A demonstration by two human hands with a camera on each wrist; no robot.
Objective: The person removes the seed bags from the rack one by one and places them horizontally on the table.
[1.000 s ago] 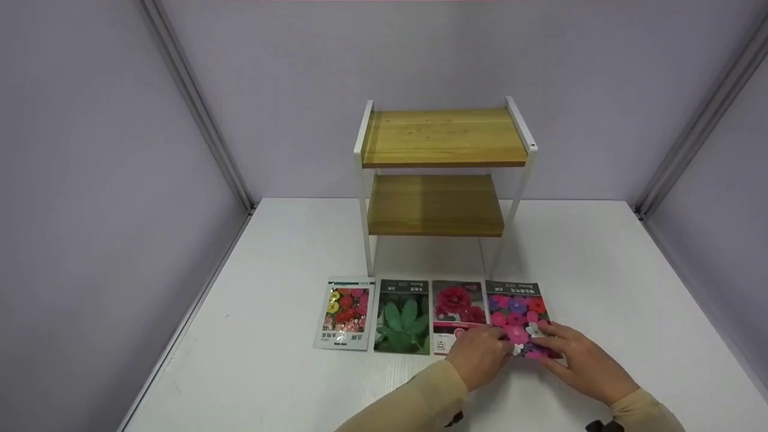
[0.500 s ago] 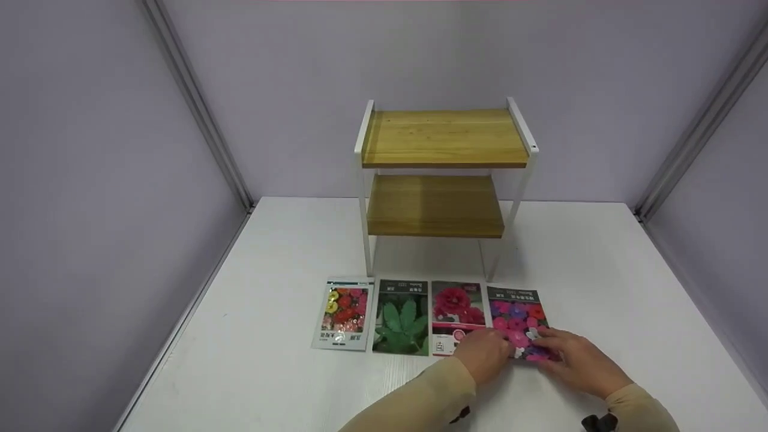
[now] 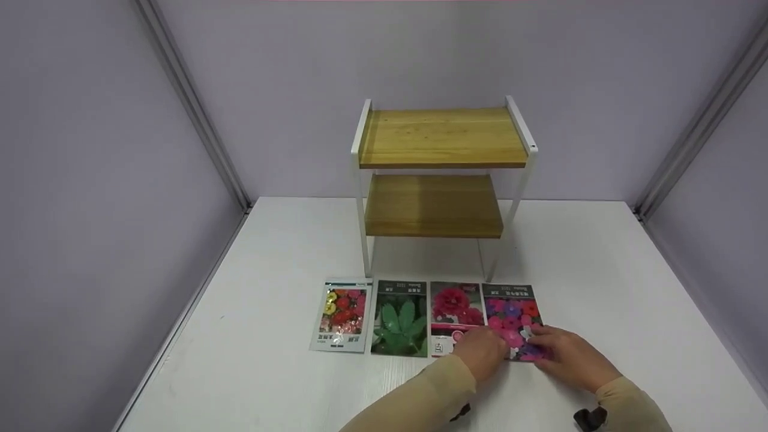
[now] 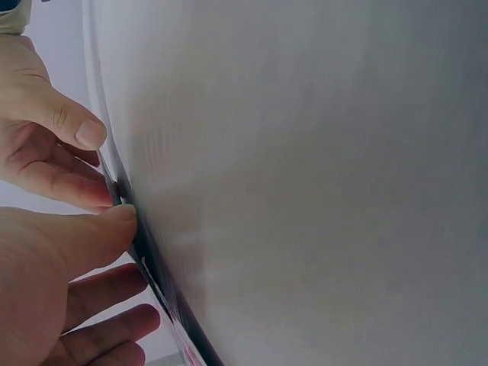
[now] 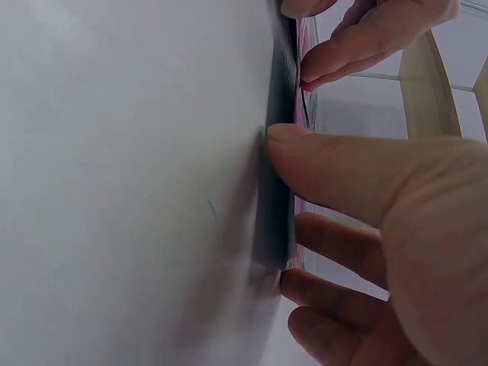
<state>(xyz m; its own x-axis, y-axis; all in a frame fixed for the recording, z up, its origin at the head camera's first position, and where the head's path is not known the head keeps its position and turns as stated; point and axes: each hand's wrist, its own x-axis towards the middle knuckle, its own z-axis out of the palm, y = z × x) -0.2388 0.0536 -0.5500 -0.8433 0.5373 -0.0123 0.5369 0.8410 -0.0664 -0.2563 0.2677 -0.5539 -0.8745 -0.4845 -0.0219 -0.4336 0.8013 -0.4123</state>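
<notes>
Four-color petunia-like flowers in pink, purple, red and white fill the front of the rightmost seed packet [image 3: 511,318], which lies on the white table. My right hand [image 3: 573,358] pinches its lower right edge between thumb and fingers. At its lower left corner my left hand [image 3: 482,353] pinches the near edge and covers part of the red-flower seed packet [image 3: 454,304]. Both thumbs show along the packet's dark edge in the wrist views. Further left lie a green-leaf seed packet [image 3: 400,324] and a white-bordered seed packet [image 3: 342,315] with mixed flowers.
A two-tier wooden shelf [image 3: 441,138] with a white frame stands behind the row of packets. White table surface [image 3: 264,312] extends left and right of the row. Pale panels [image 3: 444,54] enclose the back and sides.
The rightmost packet has shifted slightly left, closer to the red-flower packet, and lies straighter. My right hand has moved a little left with it. The other packets stay in their row.
</notes>
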